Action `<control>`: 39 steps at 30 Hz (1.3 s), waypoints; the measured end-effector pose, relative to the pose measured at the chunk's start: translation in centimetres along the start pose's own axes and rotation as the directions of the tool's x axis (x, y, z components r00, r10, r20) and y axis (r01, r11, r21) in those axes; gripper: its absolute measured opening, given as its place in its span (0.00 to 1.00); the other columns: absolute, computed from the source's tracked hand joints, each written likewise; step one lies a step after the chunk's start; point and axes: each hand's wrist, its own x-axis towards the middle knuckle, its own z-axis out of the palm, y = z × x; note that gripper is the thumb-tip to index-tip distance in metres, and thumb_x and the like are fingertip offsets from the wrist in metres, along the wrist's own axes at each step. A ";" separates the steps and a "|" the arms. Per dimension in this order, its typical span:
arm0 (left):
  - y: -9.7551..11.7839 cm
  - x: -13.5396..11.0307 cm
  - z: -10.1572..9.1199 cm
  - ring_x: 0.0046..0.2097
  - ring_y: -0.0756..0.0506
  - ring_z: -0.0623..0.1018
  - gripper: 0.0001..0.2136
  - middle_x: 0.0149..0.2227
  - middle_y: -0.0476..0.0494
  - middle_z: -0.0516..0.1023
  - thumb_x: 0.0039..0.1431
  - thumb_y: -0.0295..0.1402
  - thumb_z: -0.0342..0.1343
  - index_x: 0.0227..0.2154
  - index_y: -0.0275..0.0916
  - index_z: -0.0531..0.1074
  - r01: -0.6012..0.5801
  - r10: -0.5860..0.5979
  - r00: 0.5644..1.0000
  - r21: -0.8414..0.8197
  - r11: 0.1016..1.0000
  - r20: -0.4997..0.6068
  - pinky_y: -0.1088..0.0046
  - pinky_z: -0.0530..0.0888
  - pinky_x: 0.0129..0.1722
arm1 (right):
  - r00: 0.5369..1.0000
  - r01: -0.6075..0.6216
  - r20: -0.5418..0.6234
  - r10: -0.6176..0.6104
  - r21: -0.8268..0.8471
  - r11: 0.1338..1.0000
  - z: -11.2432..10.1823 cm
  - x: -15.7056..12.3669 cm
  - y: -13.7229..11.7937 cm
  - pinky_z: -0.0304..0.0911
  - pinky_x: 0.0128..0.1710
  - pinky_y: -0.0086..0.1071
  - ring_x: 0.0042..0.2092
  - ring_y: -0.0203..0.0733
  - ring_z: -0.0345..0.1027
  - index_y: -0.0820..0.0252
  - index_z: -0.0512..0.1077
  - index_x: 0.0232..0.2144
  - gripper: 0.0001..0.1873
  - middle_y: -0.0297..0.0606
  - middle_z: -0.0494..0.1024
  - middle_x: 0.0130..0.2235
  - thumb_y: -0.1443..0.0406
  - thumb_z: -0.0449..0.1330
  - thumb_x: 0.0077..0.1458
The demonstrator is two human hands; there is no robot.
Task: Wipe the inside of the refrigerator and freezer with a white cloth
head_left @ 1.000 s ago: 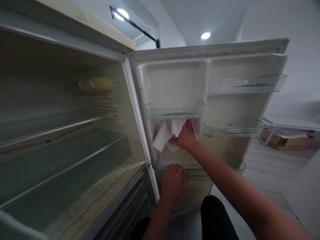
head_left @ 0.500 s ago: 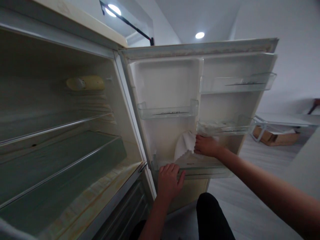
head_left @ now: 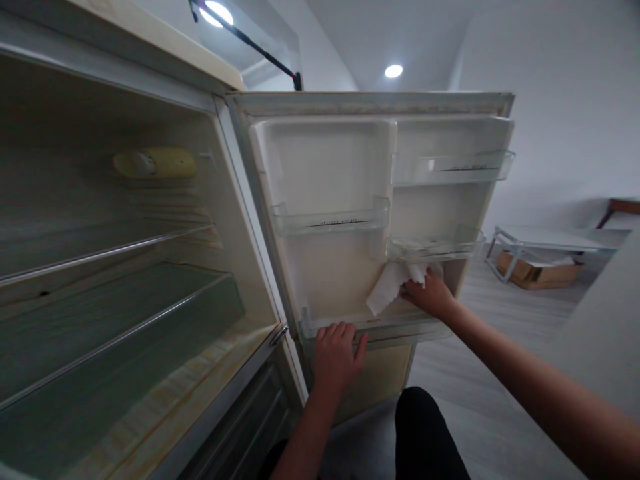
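An empty fridge stands open in front of me, its door point(head_left: 350, 267) swung out to the right. My right hand point(head_left: 427, 295) presses a white cloth point(head_left: 393, 287) against the door's inner wall, just under the middle right door bin point(head_left: 435, 248). My left hand point(head_left: 337, 353) grips the rim of the bottom door bin point(head_left: 390, 328), fingers curled over its edge. The cloth is bunched between my right fingers and hangs to the left of the hand.
Glass shelves point(head_left: 125, 313) fill the fridge body at left, with a yellowish lamp cover point(head_left: 155, 162) on the back wall. Clear upper door bins point(head_left: 330, 220) hold nothing. A low table point(head_left: 550, 238) over a cardboard box point(head_left: 537, 272) stands on the grey floor at right. My dark-clad knee point(head_left: 425, 433) shows below.
My right hand has carried the cloth from under the upper left door bin down and rightward across the door wall. The left hand has stayed on the bottom bin.
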 end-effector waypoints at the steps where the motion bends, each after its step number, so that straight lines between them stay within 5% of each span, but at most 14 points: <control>1: 0.1 0.1 0.1 0.40 0.42 0.75 0.12 0.33 0.47 0.76 0.69 0.41 0.50 0.32 0.42 0.70 0.001 -0.001 1.000 0.004 1.000 -0.009 0.60 0.62 0.43 | 0.994 0.105 -0.005 -0.105 0.021 0.994 0.1 0.8 0.0 0.61 0.59 0.51 0.55 0.59 0.71 0.63 0.82 0.41 0.11 0.54 0.80 0.48 0.64 0.65 0.58; 6: 0.3 0.2 0.5 0.40 0.41 0.75 0.12 0.33 0.46 0.77 0.68 0.41 0.51 0.32 0.42 0.70 0.010 -0.009 0.999 0.017 1.000 -0.032 0.59 0.62 0.42 | 0.846 0.499 -0.206 -0.491 -0.016 0.866 0.3 5.4 -2.5 0.59 0.66 0.49 0.58 0.52 0.69 0.63 0.82 0.38 0.07 0.45 0.82 0.44 0.69 0.64 0.57; 11: 0.3 0.1 0.7 0.39 0.41 0.75 0.11 0.33 0.46 0.77 0.67 0.40 0.52 0.31 0.41 0.70 0.013 -0.012 0.999 0.022 1.000 -0.051 0.59 0.62 0.41 | 0.662 0.680 -0.368 -0.653 -0.072 0.730 -0.3 10.7 -9.3 0.54 0.71 0.43 0.62 0.46 0.67 0.62 0.80 0.46 0.12 0.41 0.80 0.50 0.66 0.59 0.63; 17: -0.4 -0.6 0.3 0.39 0.41 0.75 0.11 0.31 0.47 0.76 0.67 0.40 0.53 0.30 0.42 0.69 -0.015 0.017 0.998 0.032 0.999 -0.056 0.60 0.63 0.41 | 0.607 0.754 -0.393 -0.690 0.011 0.657 -0.8 12.5 -13.0 0.50 0.71 0.46 0.71 0.52 0.52 0.66 0.74 0.54 0.22 0.49 0.67 0.65 0.63 0.64 0.58; 21: -0.9 -1.2 -0.2 0.39 0.41 0.76 0.11 0.32 0.46 0.77 0.68 0.41 0.52 0.31 0.42 0.68 -0.047 0.048 0.998 0.026 0.999 -0.046 0.60 0.63 0.41 | 0.597 0.790 -0.329 -0.732 0.084 0.607 -0.2 9.9 -10.1 0.49 0.71 0.47 0.70 0.51 0.55 0.64 0.69 0.61 0.30 0.46 0.67 0.66 0.66 0.65 0.56; 27: -1.2 -1.4 -0.6 0.40 0.41 0.75 0.10 0.33 0.47 0.77 0.67 0.41 0.53 0.31 0.42 0.69 -0.054 0.053 0.998 -0.024 0.998 -0.044 0.60 0.62 0.42 | 0.628 0.777 -0.230 -0.743 0.148 0.611 -0.2 4.6 -1.3 0.46 0.72 0.45 0.71 0.44 0.53 0.59 0.69 0.61 0.28 0.42 0.70 0.64 0.71 0.62 0.58; 32: -1.3 -1.5 -0.8 0.38 0.41 0.74 0.12 0.31 0.48 0.75 0.68 0.42 0.52 0.30 0.42 0.68 -0.040 0.040 0.999 -0.037 0.999 -0.001 0.60 0.62 0.41 | 0.650 0.760 -0.181 -0.738 0.130 0.637 -0.2 1.0 4.6 0.48 0.72 0.42 0.68 0.38 0.57 0.57 0.76 0.49 0.17 0.37 0.75 0.59 0.75 0.55 0.63; 35: -1.1 -1.3 -0.9 0.38 0.41 0.74 0.12 0.31 0.48 0.75 0.68 0.42 0.51 0.30 0.42 0.68 -0.032 0.033 0.999 -0.040 0.999 0.020 0.60 0.62 0.42 | 0.646 0.763 -0.169 -0.744 0.140 0.631 -0.3 0.2 5.9 0.48 0.72 0.44 0.67 0.39 0.59 0.59 0.77 0.44 0.15 0.38 0.77 0.56 0.75 0.54 0.63; 39: -0.7 -1.0 -1.1 0.38 0.41 0.74 0.12 0.31 0.48 0.75 0.68 0.42 0.51 0.30 0.42 0.68 -0.009 0.011 0.999 -0.058 0.998 0.038 0.59 0.62 0.42 | 0.636 0.769 -0.145 -0.758 0.039 0.638 -0.3 1.0 4.5 0.49 0.72 0.44 0.67 0.40 0.59 0.58 0.77 0.46 0.14 0.34 0.76 0.57 0.74 0.55 0.65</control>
